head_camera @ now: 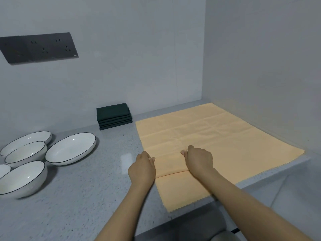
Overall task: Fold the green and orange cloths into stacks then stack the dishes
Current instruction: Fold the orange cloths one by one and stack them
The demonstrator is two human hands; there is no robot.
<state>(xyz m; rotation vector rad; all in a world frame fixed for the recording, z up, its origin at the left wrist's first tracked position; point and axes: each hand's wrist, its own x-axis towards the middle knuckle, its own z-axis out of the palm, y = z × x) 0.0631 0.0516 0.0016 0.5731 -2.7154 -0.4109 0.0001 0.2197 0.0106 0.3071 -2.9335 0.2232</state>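
Note:
A large orange cloth [217, 136] lies spread flat on the grey counter [97, 188], reaching the right wall. On its near left part sits a small folded orange cloth [169, 165]. My left hand [141, 168] pinches that folded piece at its left edge. My right hand [199, 160] grips its right edge. A stack of folded dark green cloths [113, 115] stands against the back wall. White bowls and plates with dark rims lie apart at the left: a wide shallow plate [71, 148], a deeper bowl [26, 153] and a near bowl [22, 178].
Another plate [27, 139] lies behind the bowls, and a further dish [3, 169] is cut off by the left edge. A dark socket panel [39, 47] hangs on the back wall. The counter's front edge runs just below the orange cloth at the right.

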